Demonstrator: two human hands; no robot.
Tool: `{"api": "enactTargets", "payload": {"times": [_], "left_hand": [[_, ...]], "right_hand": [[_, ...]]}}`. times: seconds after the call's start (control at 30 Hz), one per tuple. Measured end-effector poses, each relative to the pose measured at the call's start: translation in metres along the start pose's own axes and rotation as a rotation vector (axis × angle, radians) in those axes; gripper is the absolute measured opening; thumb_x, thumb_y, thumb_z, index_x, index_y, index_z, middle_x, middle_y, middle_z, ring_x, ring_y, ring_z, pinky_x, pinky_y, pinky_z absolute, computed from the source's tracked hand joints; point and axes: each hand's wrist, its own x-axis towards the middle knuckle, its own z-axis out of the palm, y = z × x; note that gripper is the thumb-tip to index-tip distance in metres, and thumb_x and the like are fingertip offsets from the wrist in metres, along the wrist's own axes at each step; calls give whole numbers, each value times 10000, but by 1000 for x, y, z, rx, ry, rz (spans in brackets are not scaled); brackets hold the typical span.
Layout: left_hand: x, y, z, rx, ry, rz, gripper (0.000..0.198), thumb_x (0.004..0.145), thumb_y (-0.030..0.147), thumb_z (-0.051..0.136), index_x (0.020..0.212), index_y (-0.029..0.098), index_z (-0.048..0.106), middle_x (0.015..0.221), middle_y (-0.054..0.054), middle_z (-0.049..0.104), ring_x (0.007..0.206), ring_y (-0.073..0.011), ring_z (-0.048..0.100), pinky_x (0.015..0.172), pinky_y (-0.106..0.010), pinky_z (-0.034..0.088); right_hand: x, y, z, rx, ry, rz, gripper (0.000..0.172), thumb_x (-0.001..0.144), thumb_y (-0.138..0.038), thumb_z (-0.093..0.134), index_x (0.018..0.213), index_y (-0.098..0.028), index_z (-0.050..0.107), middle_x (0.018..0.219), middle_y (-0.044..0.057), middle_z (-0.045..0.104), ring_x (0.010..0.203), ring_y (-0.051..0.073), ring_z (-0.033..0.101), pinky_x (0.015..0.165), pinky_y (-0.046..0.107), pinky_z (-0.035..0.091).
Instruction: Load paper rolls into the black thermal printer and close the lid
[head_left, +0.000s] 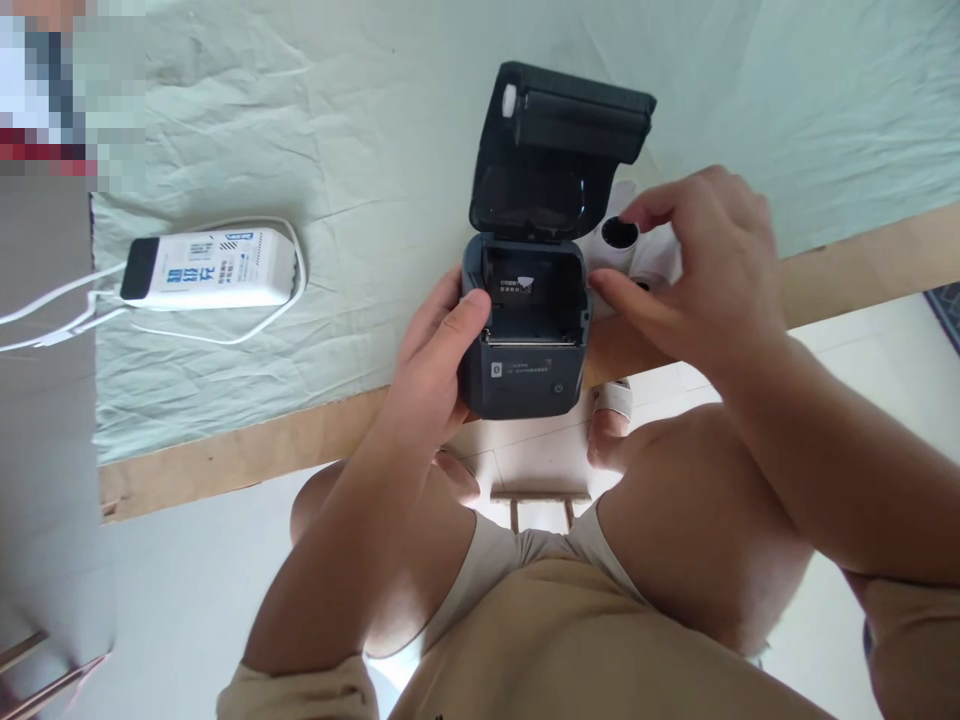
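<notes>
A dark label printer (534,385) stands at the front edge of the table with its lid (559,150) swung up. The bay inside (536,290) shows a printed label and no roll. My left hand (450,340) grips the printer's left side, thumb over the rim. Just right of the printer, my right hand (712,260) has its thumb and fingertips around a white paper roll (606,252) with a dark hollow core. A second white roll (660,255) sits beneath that hand, partly hidden by it.
A white power strip (225,270) with white cables lies to the left on the pale green cloth (360,200). The table's bare wooden edge (247,450) runs in front of me, above my legs. A small wooden stool (540,497) shows below.
</notes>
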Motion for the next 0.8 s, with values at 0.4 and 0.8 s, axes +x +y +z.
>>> {"api": "enactTargets", "payload": {"times": [0.4,0.8], "left_hand": [[0,1,6,45,51,16,277,954,500,691,1038,239,727,964,-36,808,1148,-300,785,707,-306,691],[1,1,6,39,71,29,275,940,494,714,1012,230,743,1039,-38,816,1218,-313,759,872,-348,702]], "right_hand": [[7,-12,3,-5,-138,119,336,759,-184,637,1047,-309,516,1130,63,724,1020,295,668,950,486,490],[7,-4,2,66,-162,100,355,782,-243,682,1115,-313,580,1152,70,727,1093,311,673,1039,563,453]]}}
